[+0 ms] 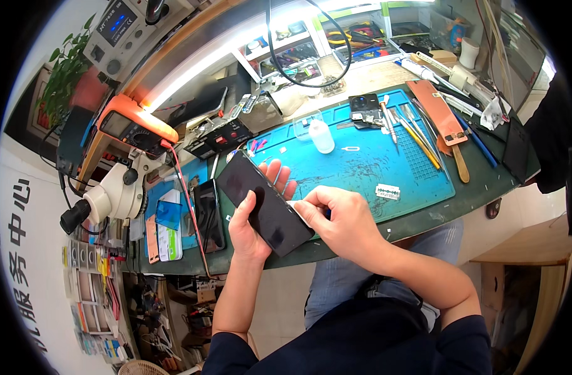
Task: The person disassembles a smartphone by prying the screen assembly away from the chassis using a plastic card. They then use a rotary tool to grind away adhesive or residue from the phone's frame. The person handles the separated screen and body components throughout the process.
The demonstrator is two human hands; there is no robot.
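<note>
Holding a black phone (270,211) mid-frame, the left hand (246,235) is partly hidden; the right hand (342,224) pinches narrowly, its content unclear.

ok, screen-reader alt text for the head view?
A person's left hand holds a dark phone while the right hand is at its right edge. Beyond, a blue mat bears a white bottle and razor blade; an orange multimeter sits left.

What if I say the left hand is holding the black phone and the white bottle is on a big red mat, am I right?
Nearly! The mat is blue, not red; the head view shows it. The left hand does hold the black phone, and the white bottle is on the mat.
</note>
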